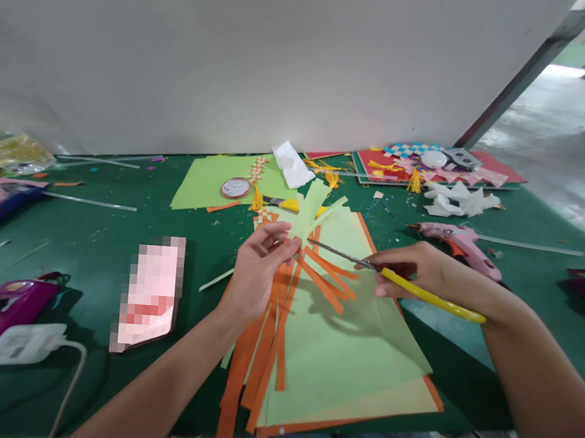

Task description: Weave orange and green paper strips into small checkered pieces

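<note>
My left hand [262,263] pinches a bundle of paper strips, with pale green strips [313,204] fanning upward and orange strips [329,281] spreading down to the right. In my right hand [409,270] is a pair of scissors [418,291] with yellow handles. Their blades point left and their tips reach the bundle just beside my left fingertips; whether they touch the paper I cannot tell. Beneath both hands lie light green sheets [353,357] over orange ones. Longer orange strips [262,364] hang or lie below my left hand.
A phone [154,296] lies at left near a purple power strip [15,313] with a white charger. Behind are a green sheet [195,179], a yellow cutter [288,205] and crumpled white tissue [461,199]. A pink glue gun [465,248] sits at right, before stacked coloured paper [506,170].
</note>
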{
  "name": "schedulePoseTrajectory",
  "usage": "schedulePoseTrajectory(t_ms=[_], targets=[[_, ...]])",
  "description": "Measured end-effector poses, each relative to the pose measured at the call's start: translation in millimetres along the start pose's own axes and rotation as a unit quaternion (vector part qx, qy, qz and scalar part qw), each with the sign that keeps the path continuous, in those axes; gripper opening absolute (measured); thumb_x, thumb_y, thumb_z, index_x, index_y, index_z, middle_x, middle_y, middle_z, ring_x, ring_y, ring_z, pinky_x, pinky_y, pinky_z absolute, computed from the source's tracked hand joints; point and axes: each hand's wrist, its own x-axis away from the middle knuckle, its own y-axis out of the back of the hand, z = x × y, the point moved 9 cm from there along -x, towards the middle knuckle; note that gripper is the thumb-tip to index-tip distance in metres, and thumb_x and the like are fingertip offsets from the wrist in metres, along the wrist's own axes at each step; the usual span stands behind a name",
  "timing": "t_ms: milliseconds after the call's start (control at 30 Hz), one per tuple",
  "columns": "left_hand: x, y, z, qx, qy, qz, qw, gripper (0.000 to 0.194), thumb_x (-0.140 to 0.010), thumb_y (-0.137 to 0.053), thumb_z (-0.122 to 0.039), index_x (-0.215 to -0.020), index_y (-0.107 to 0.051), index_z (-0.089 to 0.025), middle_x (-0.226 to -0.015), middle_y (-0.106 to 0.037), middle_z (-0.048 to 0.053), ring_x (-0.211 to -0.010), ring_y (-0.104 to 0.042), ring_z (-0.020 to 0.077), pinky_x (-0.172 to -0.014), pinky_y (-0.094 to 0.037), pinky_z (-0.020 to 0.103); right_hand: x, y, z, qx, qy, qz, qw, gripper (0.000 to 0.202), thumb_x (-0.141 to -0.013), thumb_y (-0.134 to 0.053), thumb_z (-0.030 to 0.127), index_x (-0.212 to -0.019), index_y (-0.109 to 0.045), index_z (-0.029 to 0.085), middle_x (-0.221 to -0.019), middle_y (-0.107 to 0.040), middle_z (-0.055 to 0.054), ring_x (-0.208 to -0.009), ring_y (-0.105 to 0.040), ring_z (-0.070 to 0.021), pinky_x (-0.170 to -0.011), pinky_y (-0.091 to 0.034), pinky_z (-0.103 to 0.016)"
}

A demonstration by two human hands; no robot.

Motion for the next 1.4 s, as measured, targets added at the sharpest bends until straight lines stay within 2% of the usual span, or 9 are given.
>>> schedulePoseTrajectory(t_ms=[233, 500, 633, 733, 867, 1000, 1167, 1267, 1400], targets=[[1.6, -3.4, 0.4, -0.006, 0.004, 0.017, 1.0, 0.026, -0.068, -0.079, -0.021, -0.091, -0.067, -0.02, -0.072, -0.059, -0.004, -0.064, -0.061, 0.0077, -0.057, -0.044, 0.018, -1.2, -1.5, -1.9, 0.016, -0.002, -0.002, 1.0, 0.039, -0.077, -0.067, 0.049, -0.101, -0.073, 0.019, -0.07, -0.068, -0.003, -0.061, -0.056, -0.018, -0.053, -0.04, -0.026], [0.5, -2.9, 4.5, -0.007, 0.009, 0.023, 1.0, 0.021, -0.067, -0.079, -0.02, -0.084, -0.066, -0.018, -0.069, -0.059, -0.004, -0.062, -0.059, 0.0083, -0.057, -0.044, 0.02, 3.1, 0.6, 5.5, -0.005, 0.01, 0.007, 1.0, 0.049, -0.077, -0.064, 0.055, -0.107, -0.072, 0.017, -0.077, -0.072, -0.005, -0.068, -0.063, -0.0214, -0.056, -0.043, -0.026], [-0.2, -3.0, 6.2, 0.01, 0.011, 0.032, 0.999, 0.023, -0.069, -0.078, -0.02, -0.09, -0.068, -0.02, -0.073, -0.062, -0.003, -0.065, -0.06, 0.0087, -0.059, -0.045, 0.02, 3.8, -0.5, 6.7, -0.001, 0.02, 0.017, 1.0, 0.048, -0.079, -0.063, 0.054, -0.109, -0.071, 0.017, -0.08, -0.072, -0.005, -0.069, -0.062, -0.0207, -0.058, -0.044, -0.026], [0.4, -3.7, 5.4, 0.013, 0.004, 0.041, 0.999, 0.019, -0.07, -0.077, -0.019, -0.087, -0.068, -0.02, -0.075, -0.063, -0.003, -0.067, -0.06, 0.0083, -0.058, -0.045, 0.018, 2.7, -1.6, 5.4, 0.002, 0.023, 0.014, 1.0, 0.047, -0.079, -0.064, 0.053, -0.108, -0.071, 0.017, -0.081, -0.072, -0.005, -0.07, -0.062, -0.0207, -0.058, -0.043, -0.026], [2.3, -5.9, 2.6, -0.021, -0.007, 0.046, 0.999, 0.015, -0.073, -0.076, -0.019, -0.079, -0.062, -0.019, -0.069, -0.061, -0.005, -0.06, -0.055, 0.0058, -0.057, -0.044, 0.017, 1.5, -2.4, 3.8, 0.007, 0.029, 0.006, 1.0, 0.041, -0.078, -0.067, 0.049, -0.104, -0.071, 0.018, -0.077, -0.069, -0.004, -0.067, -0.059, -0.0181, -0.058, -0.042, -0.025], [2.7, -6.6, -0.4, -0.021, -0.015, 0.034, 0.999, 0.016, -0.075, -0.075, -0.02, -0.077, -0.059, -0.019, -0.068, -0.058, -0.005, -0.063, -0.055, 0.0067, -0.057, -0.044, 0.017, 2.8, -5.5, 0.3, -0.024, 0.014, 0.028, 0.999, 0.038, -0.08, -0.065, 0.048, -0.103, -0.069, 0.018, -0.07, -0.065, -0.001, -0.062, -0.054, -0.015, -0.054, -0.038, -0.023], [2.4, -6.7, 0.0, -0.013, -0.017, 0.034, 0.999, 0.016, -0.075, -0.074, -0.02, -0.076, -0.059, -0.018, -0.07, -0.057, -0.005, -0.064, -0.055, 0.0064, -0.057, -0.044, 0.017, 3.5, -7.6, 3.8, -0.034, 0.025, 0.044, 0.998, 0.03, -0.081, -0.063, 0.046, -0.092, -0.067, 0.018, -0.066, -0.059, 0.001, -0.058, -0.048, -0.012, -0.051, -0.034, -0.022], [3.4, -7.6, 0.9, -0.026, -0.015, 0.045, 0.999, 0.016, -0.076, -0.074, -0.021, -0.077, -0.058, -0.019, -0.069, -0.058, -0.005, -0.06, -0.054, 0.006, -0.057, -0.044, 0.018, 2.1, -6.9, 5.6, -0.021, 0.031, 0.033, 0.999, 0.031, -0.081, -0.064, 0.045, -0.096, -0.068, 0.018, -0.067, -0.061, 0.001, -0.059, -0.051, -0.0121, -0.052, -0.036, -0.021], [4.3, -7.8, 1.0, -0.028, -0.012, 0.047, 0.998, 0.017, -0.076, -0.074, -0.022, -0.078, -0.058, -0.019, -0.07, -0.057, -0.005, -0.061, -0.054, 0.006, -0.057, -0.044, 0.017, 2.0, -8.5, 4.0, -0.035, 0.017, 0.037, 0.999, 0.032, -0.081, -0.065, 0.044, -0.099, -0.068, 0.017, -0.064, -0.06, 0.002, -0.049, -0.047, -0.0084, -0.045, -0.034, -0.019]])
